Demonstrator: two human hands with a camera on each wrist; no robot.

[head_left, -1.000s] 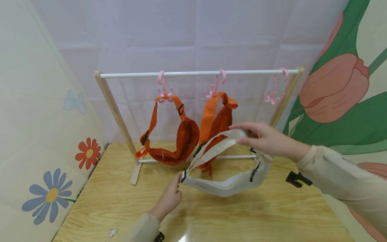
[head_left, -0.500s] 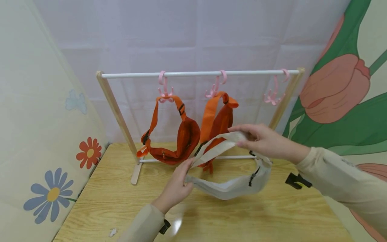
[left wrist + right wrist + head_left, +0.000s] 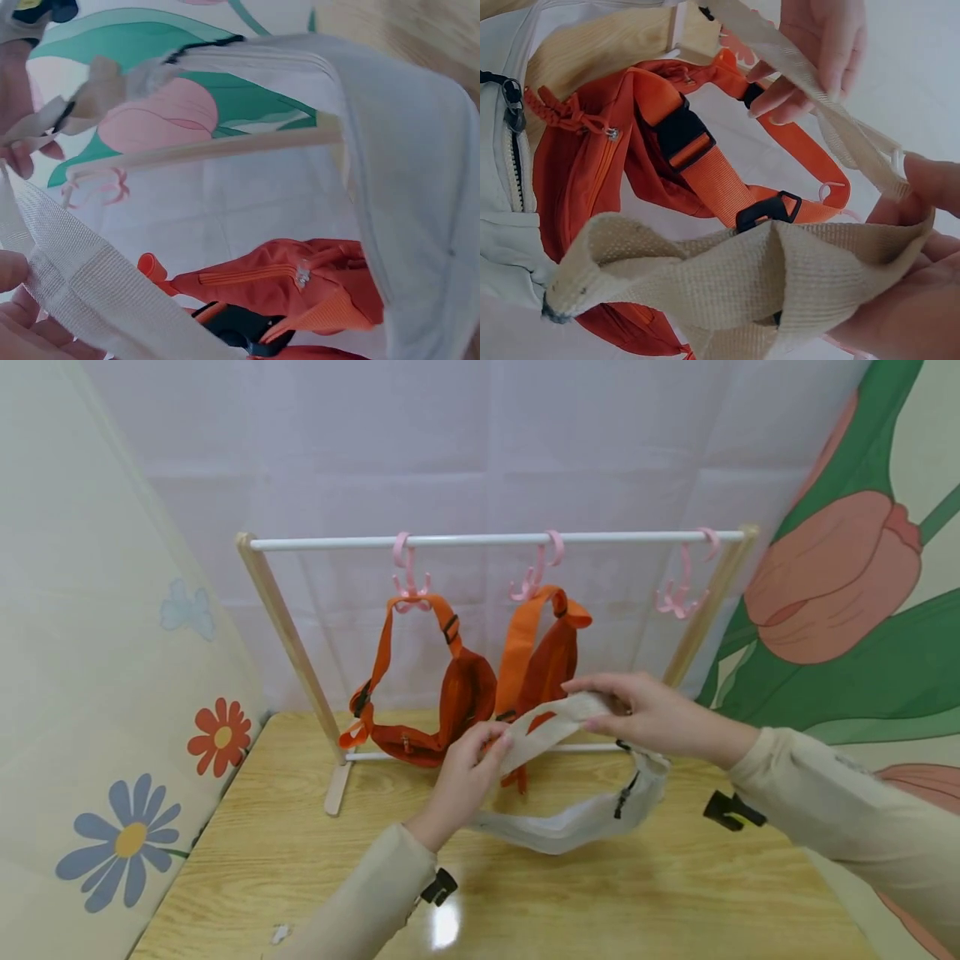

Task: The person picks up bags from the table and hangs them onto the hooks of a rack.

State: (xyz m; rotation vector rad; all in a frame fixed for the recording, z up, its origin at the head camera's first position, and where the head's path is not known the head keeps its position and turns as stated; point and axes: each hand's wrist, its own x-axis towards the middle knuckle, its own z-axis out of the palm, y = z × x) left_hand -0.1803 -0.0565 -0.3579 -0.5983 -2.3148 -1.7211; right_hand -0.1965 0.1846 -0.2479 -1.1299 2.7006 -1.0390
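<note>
A cream waist bag (image 3: 562,835) hangs by its strap (image 3: 540,735) between my two hands, above the table. My right hand (image 3: 656,714) pinches the strap at its upper right. Further down the strap, my left hand (image 3: 463,777) pinches it between thumb and fingers. In the right wrist view, folded webbing (image 3: 735,270) dangles below my right hand. The bag's pouch (image 3: 420,180) curves round open space in the left wrist view. Behind it, one orange waist bag (image 3: 468,693) hangs at the left and another orange waist bag (image 3: 555,664) in the middle, partly hidden by the cream strap.
A white rail (image 3: 480,539) on wooden posts carries pink hooks: a left hook (image 3: 408,583), a middle hook (image 3: 532,578) and a right hook (image 3: 682,597) with no bag on it. The rack stands on the wooden table (image 3: 637,902), before a pale cloth backdrop.
My left hand has left the buckle end of the strap and moved up and right, now pinching the strap nearer my right hand. The right hand has barely shifted.
</note>
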